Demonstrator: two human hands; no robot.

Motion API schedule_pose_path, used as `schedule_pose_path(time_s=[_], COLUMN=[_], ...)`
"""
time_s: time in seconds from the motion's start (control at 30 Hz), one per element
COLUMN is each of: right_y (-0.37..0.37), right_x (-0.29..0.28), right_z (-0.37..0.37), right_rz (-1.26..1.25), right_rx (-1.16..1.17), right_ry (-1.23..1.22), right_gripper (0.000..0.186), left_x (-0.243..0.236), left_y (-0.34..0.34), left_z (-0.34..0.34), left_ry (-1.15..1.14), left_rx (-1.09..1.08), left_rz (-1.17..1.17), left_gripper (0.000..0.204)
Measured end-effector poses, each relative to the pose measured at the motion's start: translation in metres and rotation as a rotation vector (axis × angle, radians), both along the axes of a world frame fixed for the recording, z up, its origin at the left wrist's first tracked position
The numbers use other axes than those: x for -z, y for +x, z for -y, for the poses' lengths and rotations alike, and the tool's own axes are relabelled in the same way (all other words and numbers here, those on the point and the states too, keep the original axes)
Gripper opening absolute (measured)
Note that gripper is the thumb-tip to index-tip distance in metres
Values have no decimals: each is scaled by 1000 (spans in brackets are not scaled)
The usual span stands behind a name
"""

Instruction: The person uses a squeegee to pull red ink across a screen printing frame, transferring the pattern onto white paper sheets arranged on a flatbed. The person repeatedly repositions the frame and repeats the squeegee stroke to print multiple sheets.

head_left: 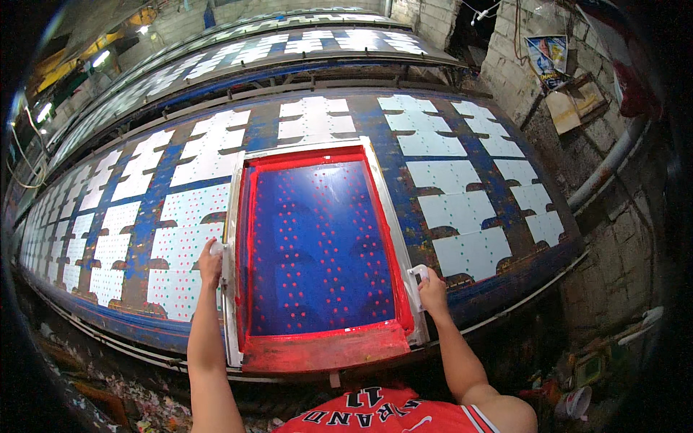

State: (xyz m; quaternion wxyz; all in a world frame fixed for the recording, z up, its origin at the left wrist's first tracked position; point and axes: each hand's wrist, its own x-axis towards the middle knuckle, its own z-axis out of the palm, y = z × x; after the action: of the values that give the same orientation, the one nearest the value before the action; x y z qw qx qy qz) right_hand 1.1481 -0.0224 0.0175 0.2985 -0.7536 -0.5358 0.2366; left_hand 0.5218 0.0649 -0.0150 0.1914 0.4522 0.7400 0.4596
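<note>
A screen-printing frame with a blue mesh, red dots and red ink around its border lies on the long printing table. My left hand is closed on a white handle at the frame's left side. My right hand grips a white handle on the right side. White cut panels lie in columns around the frame, some printed with red and green dots, others with green dots.
More long tables with white panels run behind this one. A block wall with a poster and a pipe stands at the right. A white bucket sits low at the right, beside scraps and clutter below the table edge.
</note>
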Motion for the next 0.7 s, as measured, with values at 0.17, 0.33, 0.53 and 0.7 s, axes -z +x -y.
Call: schedule_pose_path(time_s=[0.17,0.33,0.53,0.7], right_y=[2,6,7,42], right_x=[13,17,2,-23], right_z=[0,0,1,-19], right_rz=[24,12,19,-88], right_rx=[43,22,-8,-44], right_ry=[33,50,113,118], right_gripper=[25,22,24,21], left_x=[-16,-27,-58,-116], left_y=[-2,1,9,34], left_z=[1,1,-5,-21], left_ry=[-226,-253,-81,-116], left_rx=[-6,6,2,5], left_rz=[260,230,112,96], left_gripper=[54,55,60,57])
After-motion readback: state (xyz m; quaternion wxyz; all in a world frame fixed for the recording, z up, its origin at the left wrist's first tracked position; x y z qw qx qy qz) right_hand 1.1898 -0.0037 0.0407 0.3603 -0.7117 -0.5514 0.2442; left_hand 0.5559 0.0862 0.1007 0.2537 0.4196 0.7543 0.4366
